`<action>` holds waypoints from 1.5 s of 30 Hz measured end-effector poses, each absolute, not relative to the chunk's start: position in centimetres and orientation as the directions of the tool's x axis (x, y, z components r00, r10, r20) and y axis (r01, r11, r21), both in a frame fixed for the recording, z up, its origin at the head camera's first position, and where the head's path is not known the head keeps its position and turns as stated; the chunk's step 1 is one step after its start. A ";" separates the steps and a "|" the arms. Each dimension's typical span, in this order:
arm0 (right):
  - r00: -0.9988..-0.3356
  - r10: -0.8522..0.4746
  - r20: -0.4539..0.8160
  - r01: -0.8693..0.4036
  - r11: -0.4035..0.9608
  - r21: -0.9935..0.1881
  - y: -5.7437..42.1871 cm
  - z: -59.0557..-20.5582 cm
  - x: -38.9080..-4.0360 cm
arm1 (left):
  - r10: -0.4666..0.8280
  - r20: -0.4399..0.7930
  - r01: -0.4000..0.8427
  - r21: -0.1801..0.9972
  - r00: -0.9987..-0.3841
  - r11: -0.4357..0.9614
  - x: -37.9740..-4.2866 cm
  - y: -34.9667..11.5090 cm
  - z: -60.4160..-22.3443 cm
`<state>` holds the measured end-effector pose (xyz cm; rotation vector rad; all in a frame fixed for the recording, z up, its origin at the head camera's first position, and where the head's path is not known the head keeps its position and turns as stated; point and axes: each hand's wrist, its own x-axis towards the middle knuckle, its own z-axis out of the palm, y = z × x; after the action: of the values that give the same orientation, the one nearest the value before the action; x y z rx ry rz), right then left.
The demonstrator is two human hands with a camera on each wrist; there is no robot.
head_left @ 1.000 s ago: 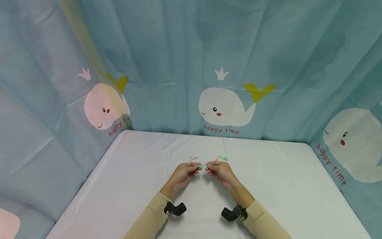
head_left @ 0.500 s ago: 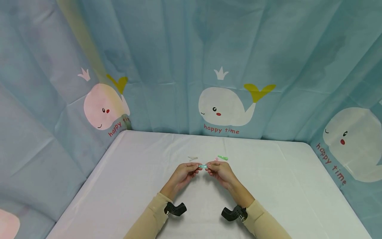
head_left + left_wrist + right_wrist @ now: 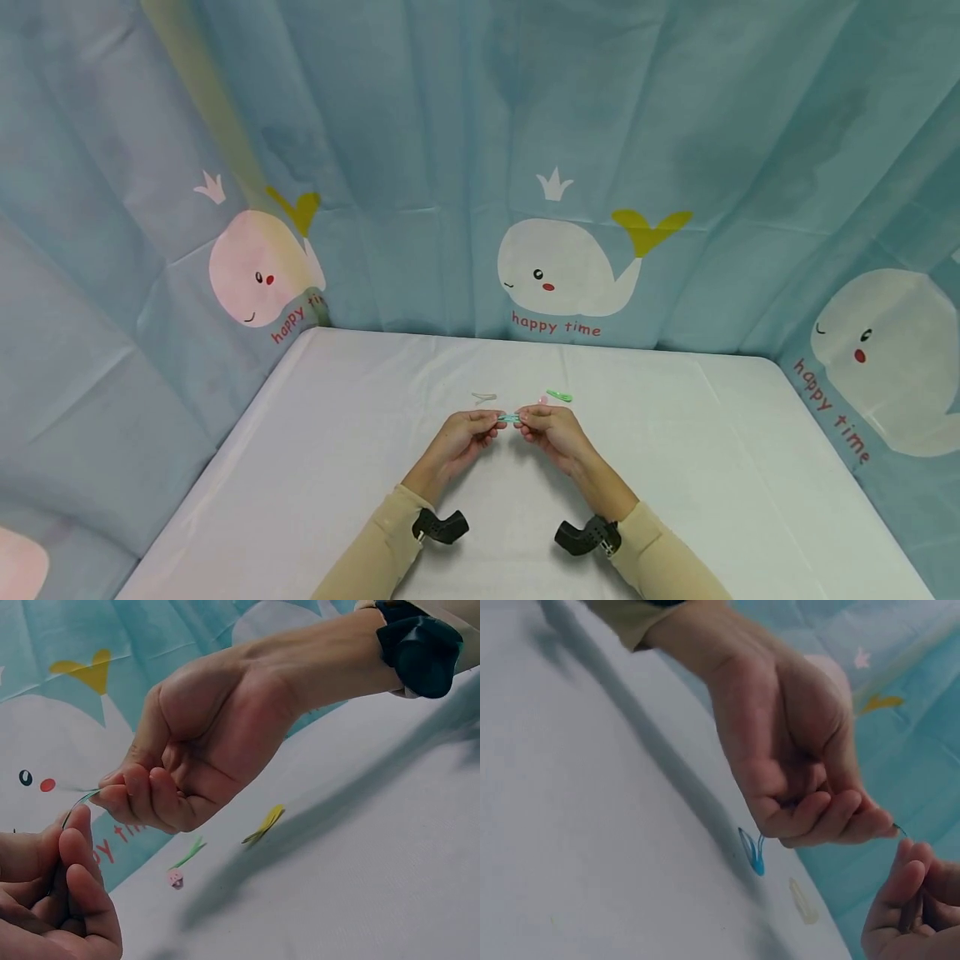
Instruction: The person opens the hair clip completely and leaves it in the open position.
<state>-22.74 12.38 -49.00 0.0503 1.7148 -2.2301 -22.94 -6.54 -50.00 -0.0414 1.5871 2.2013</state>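
A small teal snap hair clip [image 3: 509,417] is stretched between both hands above the table. My left hand [image 3: 467,433] pinches one end between thumb and fingers. The other end is pinched by my right hand [image 3: 553,432]. In the left wrist view the clip [image 3: 79,801] looks like a thin curved strip, and the fingertips cover its ends. Just beyond the hands lie a pale hair clip [image 3: 483,397] on the left and a green hair clip [image 3: 559,396] on the right, with a small pink piece [image 3: 543,400] beside the green one.
A yellow hair clip [image 3: 264,824] lies on the table in the left wrist view. A blue hair clip [image 3: 752,853] shows in the right wrist view. The white-covered table [image 3: 712,467] ends at a blue curtain [image 3: 420,250] with printed whales.
Both hands stay nearly in place, pinching the clip. The clip's outline between the fingertips looks slightly different.
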 end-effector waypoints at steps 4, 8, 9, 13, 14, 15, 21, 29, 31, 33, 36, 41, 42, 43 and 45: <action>-0.940 -0.213 -0.265 0.310 -0.212 -0.927 12.1 -48.6 -22.8 | 0.311 -0.276 -0.361 0.896 -0.909 -0.260 -22.8 -6.5 -50.0; -0.937 -0.218 -0.273 0.316 -0.194 -0.929 12.2 -48.5 -22.9 | 0.311 -0.270 -0.355 0.896 -0.911 -0.265 -22.9 -6.5 -49.9; -0.936 -0.222 -0.273 0.317 -0.194 -0.929 12.2 -48.6 -23.0 | 0.313 -0.270 -0.357 0.895 -0.911 -0.267 -22.9 -6.5 -49.9; -0.933 -0.238 -0.270 0.318 -0.196 -0.928 12.4 -48.5 -22.9 | 0.323 -0.266 -0.357 0.895 -0.908 -0.268 -23.0 -6.6 -49.9; -0.933 -0.240 -0.268 0.317 -0.195 -0.928 12.4 -48.5 -22.9 | 0.326 -0.264 -0.357 0.895 -0.908 -0.267 -23.0 -6.6 -49.9; -0.933 -0.241 -0.267 0.317 -0.198 -0.928 12.4 -48.5 -22.9 | 0.329 -0.264 -0.357 0.895 -0.907 -0.267 -23.0 -6.6 -49.9; -0.934 -0.248 -0.258 0.310 -0.200 -0.929 12.3 -48.6 -23.0 | 0.331 -0.258 -0.351 0.899 -0.908 -0.261 -23.1 -6.7 -49.9; -0.928 -0.286 -0.238 0.298 -0.191 -0.935 12.6 -48.6 -23.1 | 0.316 -0.262 -0.348 0.902 -0.912 -0.256 -23.1 -6.8 -49.9; -0.928 -0.287 -0.240 0.298 -0.180 -0.937 12.6 -48.7 -23.1 | 0.309 -0.262 -0.344 0.906 -0.914 -0.247 -23.1 -6.8 -50.0; -0.928 -0.282 -0.242 0.296 -0.167 -0.940 12.6 -48.7 -23.1 | 0.296 -0.262 -0.334 0.914 -0.919 -0.229 -23.0 -6.9 -50.0; -0.931 -0.273 -0.241 0.288 -0.146 -0.947 12.7 -48.7 -23.1 | 0.269 -0.264 -0.318 0.931 -0.926 -0.181 -23.0 -6.9 -50.0; -0.934 -0.252 -0.252 0.289 -0.118 -0.950 12.5 -49.0 -23.2 | 0.233 -0.231 -0.250 0.967 -0.945 -0.055 -23.0 -7.1 -49.9; -0.934 -0.249 -0.255 0.289 -0.113 -0.951 12.5 -49.0 -23.2 | 0.229 -0.223 -0.237 0.971 -0.948 -0.032 -23.0 -7.1 -49.9; -0.935 -0.244 -0.257 0.290 -0.108 -0.951 12.5 -49.1 -23.2 | 0.224 -0.214 -0.222 0.975 -0.951 -0.010 -23.0 -7.1 -49.8; -0.936 -0.242 -0.256 0.285 -0.094 -0.954 12.4 -49.1 -23.1 | 0.217 -0.199 -0.196 0.980 -0.956 0.032 -23.1 -7.3 -49.8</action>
<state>-23.13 12.43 -49.11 0.0466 1.8355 -2.0911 -23.05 -7.26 -49.81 0.0207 2.0207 2.0005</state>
